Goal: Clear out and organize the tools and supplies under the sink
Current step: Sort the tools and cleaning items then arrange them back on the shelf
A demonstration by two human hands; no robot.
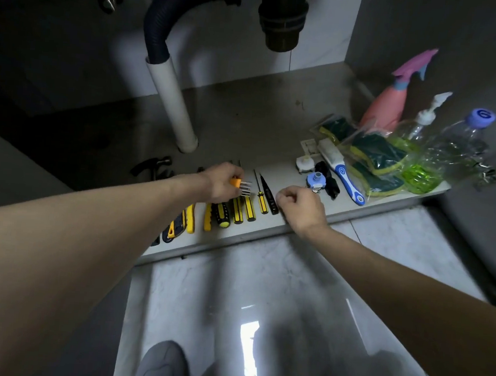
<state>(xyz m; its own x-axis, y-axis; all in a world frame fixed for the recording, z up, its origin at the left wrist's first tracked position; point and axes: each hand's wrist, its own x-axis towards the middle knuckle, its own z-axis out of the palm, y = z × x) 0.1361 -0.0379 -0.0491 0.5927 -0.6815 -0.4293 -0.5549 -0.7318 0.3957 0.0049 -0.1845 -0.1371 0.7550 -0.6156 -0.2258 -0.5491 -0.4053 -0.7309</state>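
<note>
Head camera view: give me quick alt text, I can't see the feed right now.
The left hand holds an orange-holdered set of metal hex keys over a row of yellow-and-black screwdrivers along the grey under-sink cabinet floor's front edge; the right hand is closed beside them. Bagged green sponges and bottles sit at the right.

1. Both bare forearms reach forward and converge toward the middle.
2. The left hand (222, 182) is palm down with its wrist straight, its fingers (236, 173) curled closed around something small.
3. The right hand (300, 205) is near it, apart, knuckles up, curled into a loose fist; whether it holds anything is unclear.
4. A knee (161, 365) shows below.
</note>
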